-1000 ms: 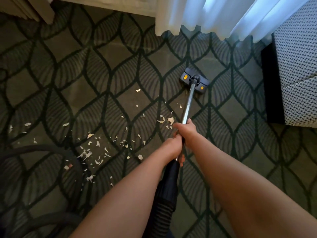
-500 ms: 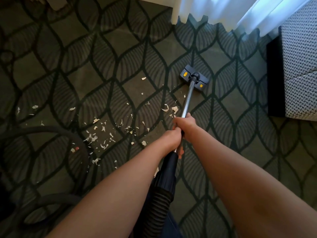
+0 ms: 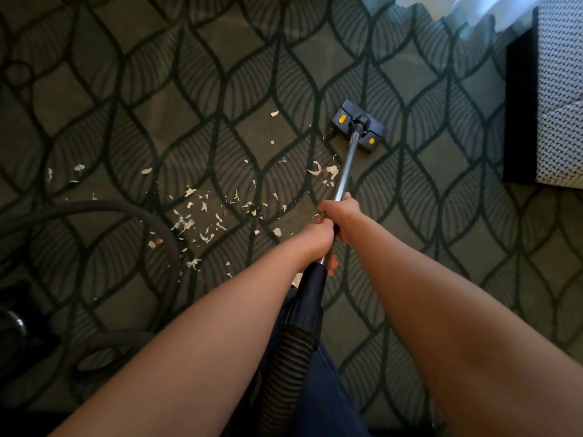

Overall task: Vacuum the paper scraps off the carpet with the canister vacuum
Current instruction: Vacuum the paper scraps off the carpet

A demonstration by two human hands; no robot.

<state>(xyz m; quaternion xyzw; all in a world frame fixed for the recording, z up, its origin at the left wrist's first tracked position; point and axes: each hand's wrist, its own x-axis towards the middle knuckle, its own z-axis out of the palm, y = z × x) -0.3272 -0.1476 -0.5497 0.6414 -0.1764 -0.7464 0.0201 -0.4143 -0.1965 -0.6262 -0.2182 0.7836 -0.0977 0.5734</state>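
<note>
Both hands grip the vacuum's metal wand (image 3: 348,165): my right hand (image 3: 342,216) higher up the tube, my left hand (image 3: 315,239) just behind it above the black hose cuff (image 3: 310,298). The dark floor head (image 3: 359,126) with two yellow pads lies flat on the patterned carpet (image 3: 220,74), to the right of the mess. White paper scraps (image 3: 189,222) are scattered left of the wand, with two larger curls (image 3: 315,168) right beside the tube.
The ribbed hose (image 3: 284,367) runs back between my arms. Another loop of black hose (image 3: 126,206) curves over the carpet at left, near the dark canister body (image 3: 15,326). A woven-fabric seat (image 3: 558,99) stands at the right edge, and a white curtain (image 3: 473,7) hangs at top right.
The view has dropped and shifted right, so the curtain is almost out of frame. The floor head has drawn back toward me a little; both hands keep their grip on the wand.
</note>
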